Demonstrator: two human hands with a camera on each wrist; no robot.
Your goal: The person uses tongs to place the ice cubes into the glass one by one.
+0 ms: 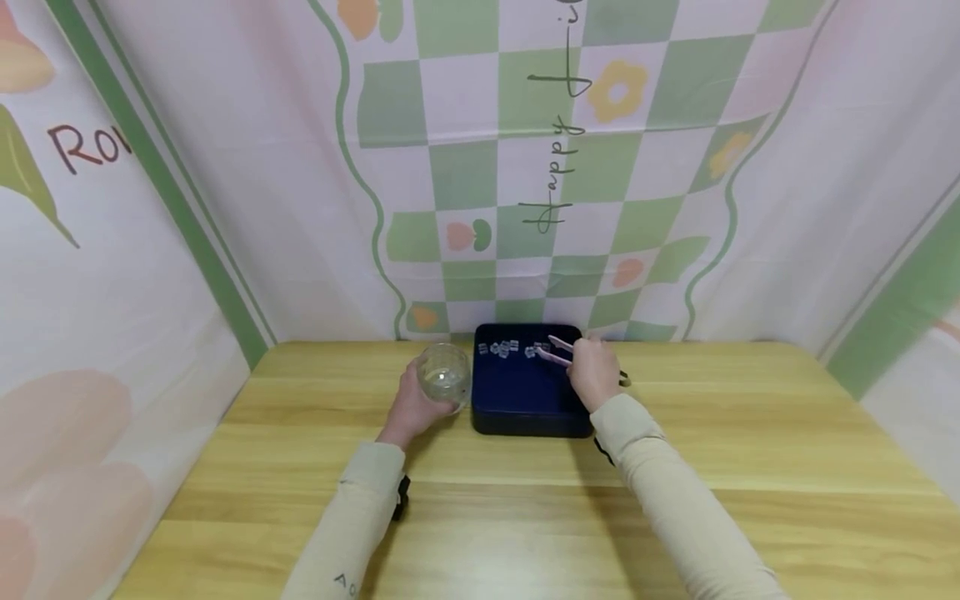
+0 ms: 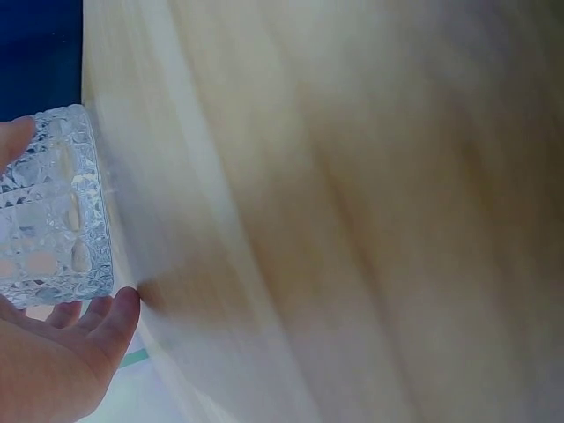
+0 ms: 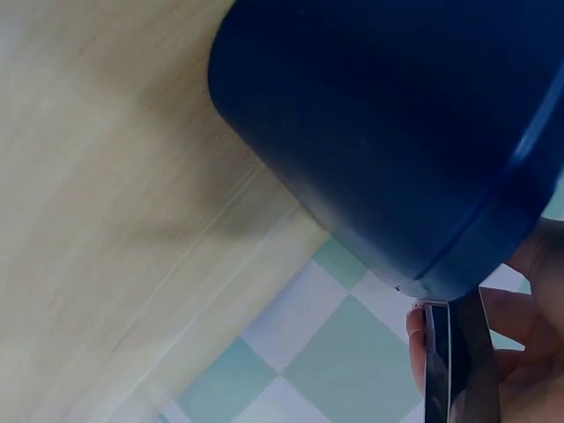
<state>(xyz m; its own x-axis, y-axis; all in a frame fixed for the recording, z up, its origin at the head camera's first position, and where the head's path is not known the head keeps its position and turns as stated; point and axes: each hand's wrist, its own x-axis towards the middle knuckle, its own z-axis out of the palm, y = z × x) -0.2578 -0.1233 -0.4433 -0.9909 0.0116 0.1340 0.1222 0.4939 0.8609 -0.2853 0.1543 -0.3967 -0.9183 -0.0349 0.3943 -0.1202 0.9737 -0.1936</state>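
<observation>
My left hand (image 1: 412, 408) grips a clear glass (image 1: 444, 375) beside the left wall of a dark blue box (image 1: 528, 400). In the left wrist view, the glass (image 2: 53, 220) has a cut, faceted pattern, with thumb and fingers on opposite sides. My right hand (image 1: 596, 372) holds tongs with pale pink arms (image 1: 555, 359) over the box's far right part. Their tips are spread close to small clear cubes (image 1: 504, 349) lying along the box's far side; contact with a cube cannot be made out. A dark, shiny tong end (image 3: 467, 370) shows in the right wrist view.
Everything stands on a wood-grain table (image 1: 495, 517), the box near its back edge. Behind hangs a green-and-white checked cloth (image 1: 525, 175). Pale printed cloth (image 1: 97, 333) covers the left side too.
</observation>
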